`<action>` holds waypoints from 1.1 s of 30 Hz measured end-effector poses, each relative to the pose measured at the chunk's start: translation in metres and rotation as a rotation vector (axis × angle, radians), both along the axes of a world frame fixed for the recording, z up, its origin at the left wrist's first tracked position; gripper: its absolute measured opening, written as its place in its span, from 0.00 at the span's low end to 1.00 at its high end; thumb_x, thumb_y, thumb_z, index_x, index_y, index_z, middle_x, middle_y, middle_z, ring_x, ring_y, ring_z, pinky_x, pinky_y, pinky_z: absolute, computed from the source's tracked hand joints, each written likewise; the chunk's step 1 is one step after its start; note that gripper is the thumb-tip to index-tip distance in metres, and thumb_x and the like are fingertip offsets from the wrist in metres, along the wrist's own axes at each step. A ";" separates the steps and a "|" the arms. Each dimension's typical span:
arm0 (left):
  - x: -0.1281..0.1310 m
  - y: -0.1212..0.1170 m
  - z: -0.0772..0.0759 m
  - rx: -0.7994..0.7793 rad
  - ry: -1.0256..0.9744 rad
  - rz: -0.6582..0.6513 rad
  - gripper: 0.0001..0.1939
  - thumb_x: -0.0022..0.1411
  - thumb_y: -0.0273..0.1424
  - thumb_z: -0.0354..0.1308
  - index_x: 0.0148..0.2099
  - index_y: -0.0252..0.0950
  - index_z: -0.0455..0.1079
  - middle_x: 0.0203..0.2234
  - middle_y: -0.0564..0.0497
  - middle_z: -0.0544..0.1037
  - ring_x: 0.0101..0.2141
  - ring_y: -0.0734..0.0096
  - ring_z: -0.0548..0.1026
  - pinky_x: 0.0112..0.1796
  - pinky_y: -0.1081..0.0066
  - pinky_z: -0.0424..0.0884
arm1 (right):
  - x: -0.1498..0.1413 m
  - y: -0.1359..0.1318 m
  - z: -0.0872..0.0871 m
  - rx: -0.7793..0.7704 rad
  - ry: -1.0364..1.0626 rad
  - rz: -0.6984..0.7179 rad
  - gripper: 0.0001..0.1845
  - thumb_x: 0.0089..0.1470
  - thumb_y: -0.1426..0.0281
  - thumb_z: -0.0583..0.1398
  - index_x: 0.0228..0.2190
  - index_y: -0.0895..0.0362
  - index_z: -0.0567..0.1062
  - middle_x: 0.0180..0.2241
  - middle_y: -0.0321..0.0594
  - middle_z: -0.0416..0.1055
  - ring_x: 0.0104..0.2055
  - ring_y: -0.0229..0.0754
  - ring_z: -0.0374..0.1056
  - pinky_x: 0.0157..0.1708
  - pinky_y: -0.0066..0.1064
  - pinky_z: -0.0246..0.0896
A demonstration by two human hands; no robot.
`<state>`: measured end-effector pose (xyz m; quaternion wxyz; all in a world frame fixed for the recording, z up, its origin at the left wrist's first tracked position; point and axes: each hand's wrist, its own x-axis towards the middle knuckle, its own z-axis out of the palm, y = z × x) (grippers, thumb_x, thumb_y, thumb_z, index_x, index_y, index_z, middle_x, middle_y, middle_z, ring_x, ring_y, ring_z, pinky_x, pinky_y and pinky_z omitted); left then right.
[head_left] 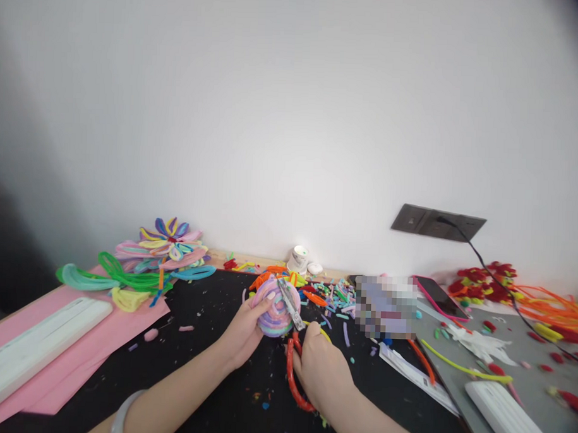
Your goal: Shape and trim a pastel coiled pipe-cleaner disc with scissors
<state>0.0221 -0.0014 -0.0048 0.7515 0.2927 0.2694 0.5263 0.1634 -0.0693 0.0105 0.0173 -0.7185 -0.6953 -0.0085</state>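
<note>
My left hand (248,329) grips a round coil of pastel fuzzy pipe cleaner (272,314), pink, purple and green, held up over the black mat. The thumb lies on its front and the other fingers are behind it. In my right hand (324,366) is a pair of scissors (292,311) with red handles. Their metal blades point up and lie across the right part of the coil; whether they touch it I cannot tell. Orange and yellow fuzzy pieces (294,279) sit just behind the coil.
Fuzzy flowers (170,241) and green loops lie at the left on pink sheets (70,373), beside a white bar (43,331). Behind are a white cup (297,258) and many cut scraps (334,294). At right lie a pink-edged phone (440,297), red flowers (486,280) and a cable (500,281).
</note>
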 end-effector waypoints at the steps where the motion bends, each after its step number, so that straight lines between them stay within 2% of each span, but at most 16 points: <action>1: 0.000 0.000 0.000 -0.001 0.001 -0.002 0.15 0.52 0.32 0.67 0.43 0.33 0.76 0.36 0.44 0.83 0.44 0.55 0.78 0.49 0.61 0.71 | 0.000 0.001 0.001 -0.009 0.011 -0.004 0.11 0.60 0.66 0.54 0.38 0.63 0.68 0.31 0.51 0.75 0.33 0.49 0.76 0.29 0.31 0.66; 8: 0.001 0.004 0.003 -0.047 0.022 0.017 0.14 0.52 0.32 0.67 0.41 0.32 0.76 0.35 0.44 0.83 0.41 0.56 0.79 0.45 0.63 0.73 | -0.001 0.009 0.003 -0.005 0.062 0.004 0.12 0.60 0.65 0.55 0.36 0.62 0.69 0.30 0.51 0.75 0.33 0.50 0.76 0.28 0.31 0.66; 15: 0.002 0.009 -0.002 -0.067 0.028 0.032 0.12 0.53 0.30 0.66 0.42 0.34 0.75 0.36 0.45 0.83 0.40 0.59 0.80 0.44 0.65 0.74 | 0.004 0.014 0.004 -0.017 0.111 0.008 0.12 0.60 0.64 0.55 0.35 0.62 0.69 0.29 0.50 0.76 0.33 0.52 0.76 0.28 0.31 0.63; 21: 0.001 0.013 -0.003 -0.073 0.050 0.047 0.15 0.51 0.30 0.67 0.43 0.33 0.75 0.37 0.44 0.82 0.41 0.57 0.79 0.45 0.63 0.73 | 0.019 0.019 0.005 0.018 0.195 0.024 0.12 0.60 0.63 0.53 0.34 0.60 0.68 0.27 0.46 0.73 0.30 0.48 0.73 0.25 0.29 0.55; 25: 0.000 0.013 -0.003 -0.052 0.044 0.014 0.16 0.51 0.32 0.68 0.43 0.33 0.75 0.37 0.44 0.82 0.43 0.56 0.78 0.46 0.63 0.72 | 0.035 0.023 0.001 0.073 0.466 0.026 0.07 0.56 0.68 0.55 0.27 0.56 0.64 0.20 0.32 0.63 0.22 0.37 0.62 0.22 0.26 0.45; 28: -0.001 0.014 -0.002 -0.053 0.067 0.007 0.15 0.52 0.33 0.68 0.42 0.33 0.76 0.36 0.44 0.82 0.41 0.56 0.79 0.43 0.63 0.73 | 0.046 0.022 0.002 0.027 0.775 0.115 0.14 0.52 0.68 0.57 0.21 0.55 0.57 0.17 0.26 0.53 0.19 0.32 0.51 0.20 0.23 0.43; 30: -0.004 0.015 -0.001 -0.058 0.085 0.028 0.14 0.52 0.33 0.68 0.41 0.33 0.76 0.37 0.44 0.82 0.39 0.57 0.80 0.42 0.65 0.74 | 0.054 0.020 0.003 -0.090 0.992 0.204 0.19 0.51 0.59 0.58 0.20 0.54 0.55 0.16 0.25 0.49 0.18 0.31 0.47 0.18 0.22 0.42; 31: -0.005 0.016 -0.001 -0.057 0.097 0.043 0.15 0.52 0.32 0.68 0.42 0.33 0.76 0.37 0.44 0.83 0.39 0.58 0.80 0.41 0.66 0.73 | 0.058 0.020 0.003 -0.135 1.126 0.186 0.21 0.53 0.53 0.55 0.22 0.54 0.56 0.16 0.25 0.48 0.16 0.30 0.45 0.16 0.22 0.41; 33: -0.009 0.019 -0.001 -0.056 0.129 0.053 0.16 0.51 0.33 0.68 0.43 0.32 0.77 0.37 0.43 0.82 0.39 0.59 0.80 0.41 0.67 0.73 | 0.067 0.020 -0.001 -0.234 1.346 0.186 0.27 0.51 0.41 0.51 0.25 0.53 0.57 0.15 0.24 0.49 0.13 0.29 0.42 0.13 0.22 0.41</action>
